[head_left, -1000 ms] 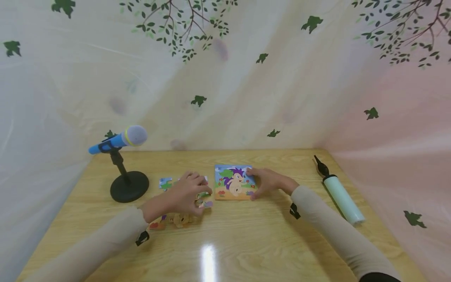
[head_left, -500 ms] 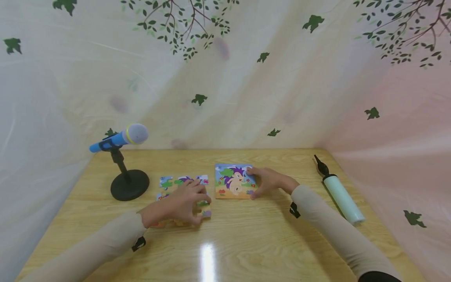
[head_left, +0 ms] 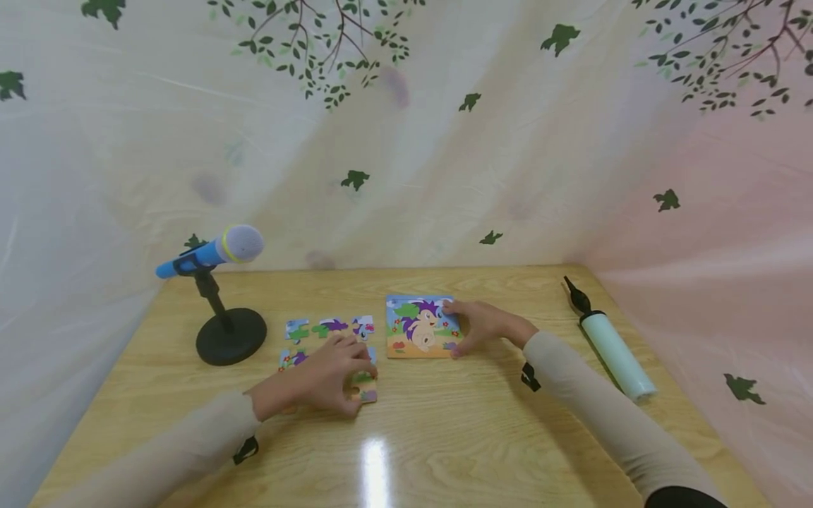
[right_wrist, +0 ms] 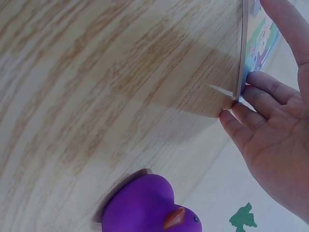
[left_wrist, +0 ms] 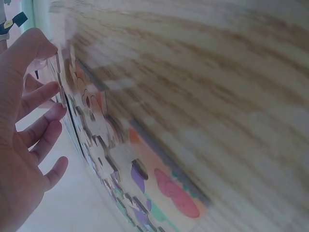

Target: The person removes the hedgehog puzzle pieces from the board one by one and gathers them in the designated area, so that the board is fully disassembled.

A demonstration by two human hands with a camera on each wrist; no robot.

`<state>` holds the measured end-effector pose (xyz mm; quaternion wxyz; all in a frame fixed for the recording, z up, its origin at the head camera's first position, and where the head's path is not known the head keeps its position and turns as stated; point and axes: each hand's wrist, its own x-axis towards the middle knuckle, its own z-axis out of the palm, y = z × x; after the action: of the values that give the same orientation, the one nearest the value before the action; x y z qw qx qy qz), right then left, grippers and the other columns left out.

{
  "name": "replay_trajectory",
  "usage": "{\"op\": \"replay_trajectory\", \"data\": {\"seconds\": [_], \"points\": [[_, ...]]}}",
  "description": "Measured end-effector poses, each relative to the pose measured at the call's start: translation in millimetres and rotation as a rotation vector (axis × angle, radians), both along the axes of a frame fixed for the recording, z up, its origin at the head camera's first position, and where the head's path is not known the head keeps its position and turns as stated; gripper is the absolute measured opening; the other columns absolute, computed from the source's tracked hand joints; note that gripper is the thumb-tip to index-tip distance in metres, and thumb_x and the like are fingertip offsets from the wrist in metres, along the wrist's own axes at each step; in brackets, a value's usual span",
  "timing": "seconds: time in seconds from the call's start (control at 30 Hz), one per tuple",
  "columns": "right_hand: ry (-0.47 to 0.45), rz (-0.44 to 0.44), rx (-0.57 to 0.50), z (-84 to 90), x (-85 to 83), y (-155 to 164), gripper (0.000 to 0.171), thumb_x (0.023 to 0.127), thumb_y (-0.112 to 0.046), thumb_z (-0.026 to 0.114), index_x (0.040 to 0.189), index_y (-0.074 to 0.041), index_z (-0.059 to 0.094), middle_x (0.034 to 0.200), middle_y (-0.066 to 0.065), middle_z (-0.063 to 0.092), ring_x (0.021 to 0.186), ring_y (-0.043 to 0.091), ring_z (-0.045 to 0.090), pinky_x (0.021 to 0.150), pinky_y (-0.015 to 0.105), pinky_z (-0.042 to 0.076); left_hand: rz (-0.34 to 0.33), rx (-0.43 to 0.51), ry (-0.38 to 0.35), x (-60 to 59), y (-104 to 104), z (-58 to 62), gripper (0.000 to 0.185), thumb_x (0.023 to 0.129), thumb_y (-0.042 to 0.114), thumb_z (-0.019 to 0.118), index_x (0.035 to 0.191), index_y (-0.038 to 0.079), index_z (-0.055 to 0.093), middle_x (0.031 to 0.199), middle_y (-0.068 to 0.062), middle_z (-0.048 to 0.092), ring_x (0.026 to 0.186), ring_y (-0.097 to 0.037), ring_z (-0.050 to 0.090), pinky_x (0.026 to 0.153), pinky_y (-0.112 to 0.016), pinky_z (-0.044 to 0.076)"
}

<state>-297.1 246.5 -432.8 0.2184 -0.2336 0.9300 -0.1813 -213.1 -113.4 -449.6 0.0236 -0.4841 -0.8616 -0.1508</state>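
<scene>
The fingers of the left hand [head_left: 330, 377] are laid fairly straight, palm down, over the loose puzzle pieces [head_left: 330, 328] spread on the wooden table [head_left: 444, 437]; nothing is pinched as far as the left wrist view shows, though that view is blurred, so a light grip on one piece cannot be ruled out. The pieces appear to be pressed flat and kept together beneath the hand.

The picture board [head_left: 420, 327] lies just to their right, near the table's middle. It is steadied at its right edge by the right hand [head_left: 484, 326], whose relaxed fingertips [right_wrist: 251, 79] touch the board's rim, seemingly so it cannot slide. Both forearms are stretched forward, low over the table.

A toy microphone [head_left: 212, 252] is stood to the left, a hand pump [head_left: 610, 349] is laid at the right, and a purple duck [right_wrist: 145, 205] is seen by the right wrist.
</scene>
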Motion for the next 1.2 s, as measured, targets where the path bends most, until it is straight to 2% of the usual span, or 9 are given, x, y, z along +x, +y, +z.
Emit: {"op": "replay_trajectory", "data": {"seconds": [0.17, 0.53, 1.2], "points": [[-0.002, 0.001, 0.008, -1.7, -1.0, 0.1, 0.105, 0.076, -0.045, 0.088, 0.159, -0.008, 0.034, 0.167, 0.015, 0.029, 0.154, 0.041, 0.022, 0.123, 0.059, 0.023, -0.003, -0.006, -0.010, 0.6, -0.4, -1.8, 0.039, 0.074, 0.033, 0.076, 0.112, 0.023, 0.073, 0.107, 0.005, 0.061, 0.099, -0.013, 0.047, 0.093, -0.041, 0.041], [0.002, 0.004, 0.009, -0.1, -0.3, -0.6, 0.105, 0.076, -0.045, 0.088, 0.158, -0.008, 0.034, 0.167, 0.014, 0.029, 0.155, 0.041, 0.022, 0.124, 0.058, 0.022, 0.010, -0.076, -0.081, 0.2, 3.3, -1.7, 0.041, 0.076, 0.036, 0.075, 0.115, 0.024, 0.073, 0.112, 0.005, 0.061, 0.100, -0.013, 0.045, 0.095, -0.042, 0.038], [0.007, 0.026, -0.005, -3.6, -0.8, 1.8, 0.105, 0.077, -0.045, 0.088, 0.158, -0.006, 0.034, 0.167, 0.014, 0.028, 0.155, 0.041, 0.021, 0.124, 0.058, 0.022, 0.040, -0.104, -0.097, 3.2, 4.9, -5.0, 0.044, 0.077, 0.037, 0.074, 0.119, 0.026, 0.069, 0.115, 0.004, 0.061, 0.103, -0.015, 0.049, 0.098, -0.045, 0.039]]}}
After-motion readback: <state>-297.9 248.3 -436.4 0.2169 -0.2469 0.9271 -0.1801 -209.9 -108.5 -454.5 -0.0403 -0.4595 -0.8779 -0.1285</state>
